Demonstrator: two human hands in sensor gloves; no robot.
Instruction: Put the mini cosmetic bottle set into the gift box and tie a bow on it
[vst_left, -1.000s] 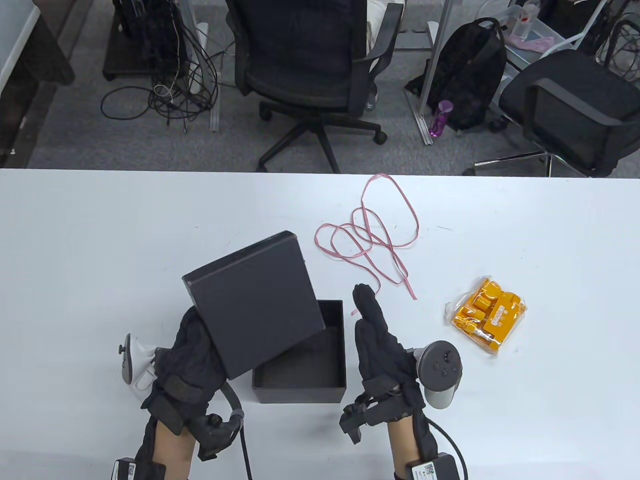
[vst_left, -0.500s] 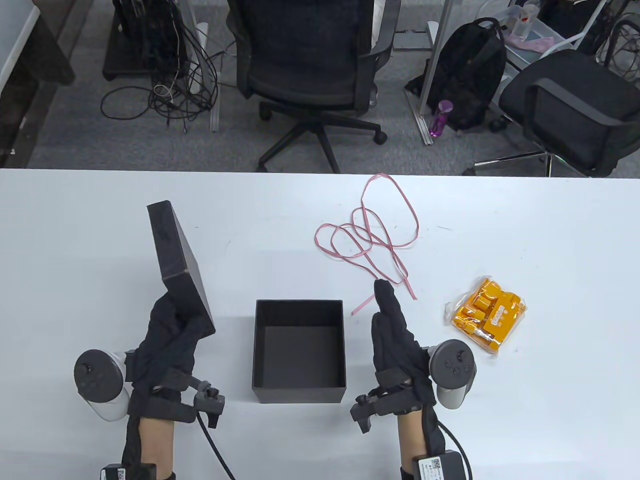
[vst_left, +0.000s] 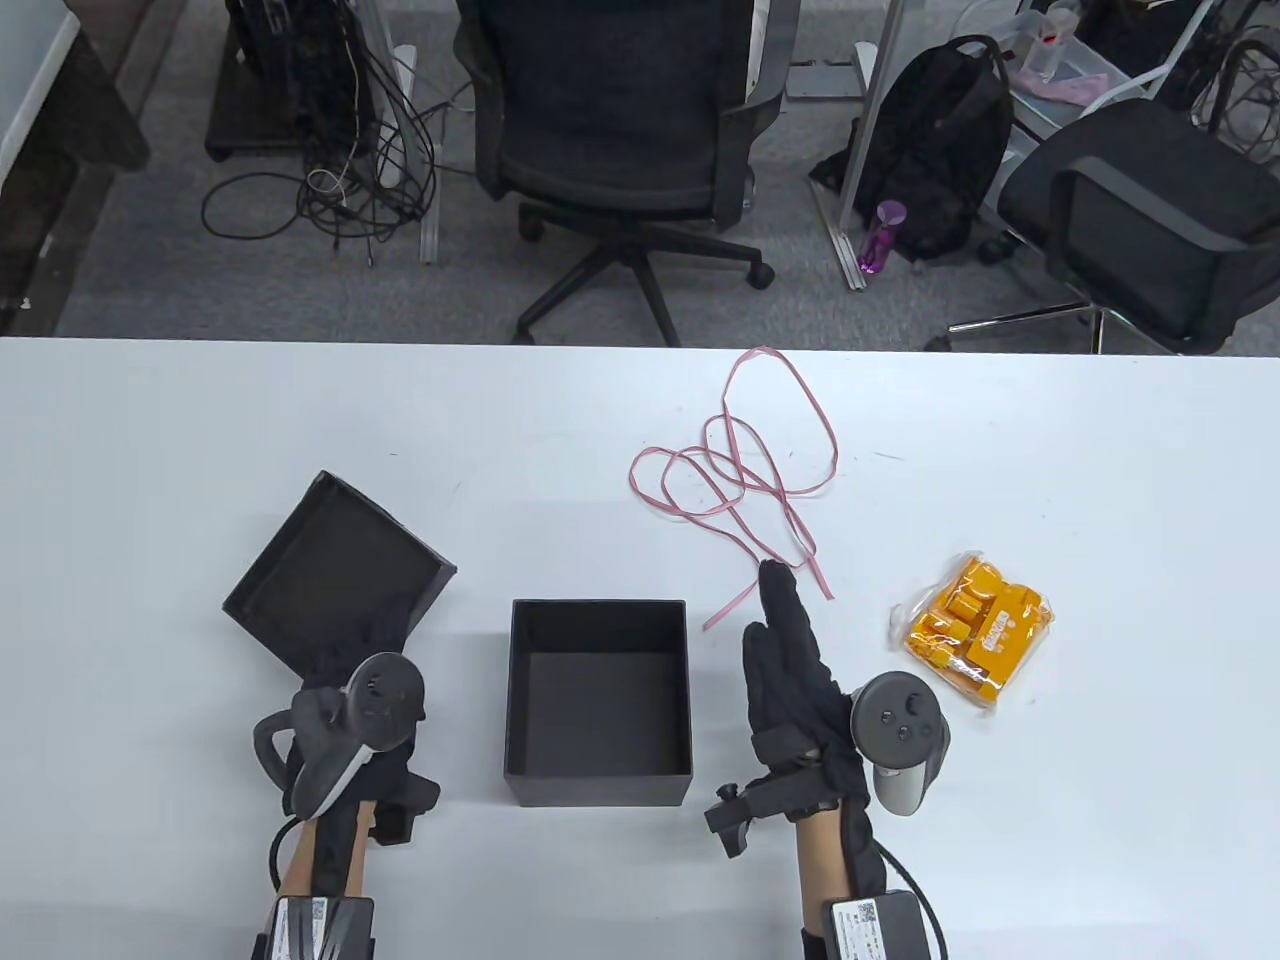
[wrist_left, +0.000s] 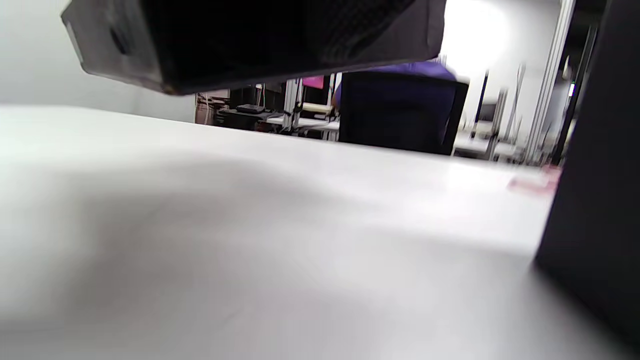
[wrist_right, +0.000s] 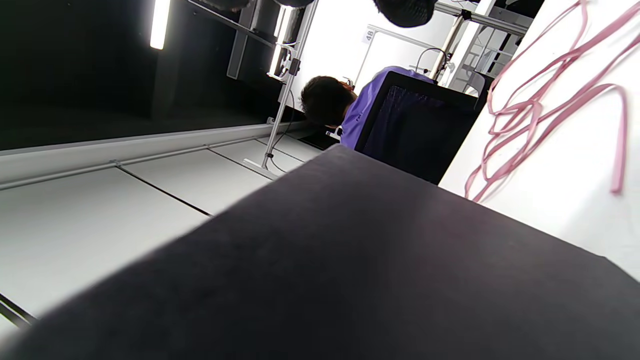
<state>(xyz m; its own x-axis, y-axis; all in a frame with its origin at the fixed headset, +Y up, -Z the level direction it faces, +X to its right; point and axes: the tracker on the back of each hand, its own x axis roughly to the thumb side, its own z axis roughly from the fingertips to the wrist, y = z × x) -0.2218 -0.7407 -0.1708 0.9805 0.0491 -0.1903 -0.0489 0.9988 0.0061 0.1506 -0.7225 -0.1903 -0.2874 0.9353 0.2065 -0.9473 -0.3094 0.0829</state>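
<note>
My left hand (vst_left: 345, 700) fingers are hidden under the box lid (vst_left: 335, 570), so their grip is unclear. My left wrist view is blurred, cutting off the lid. The gift box (wrist_right: 350, 270) wall blocks my right wrist view.

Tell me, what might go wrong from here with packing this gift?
The lid is upturned and held above the table by the left hand; released early, it could drop or tip. The pink ribbon lies in tangled loops, with one end beside the right hand, so reaching for the orange bottle pack might drag it.
</note>
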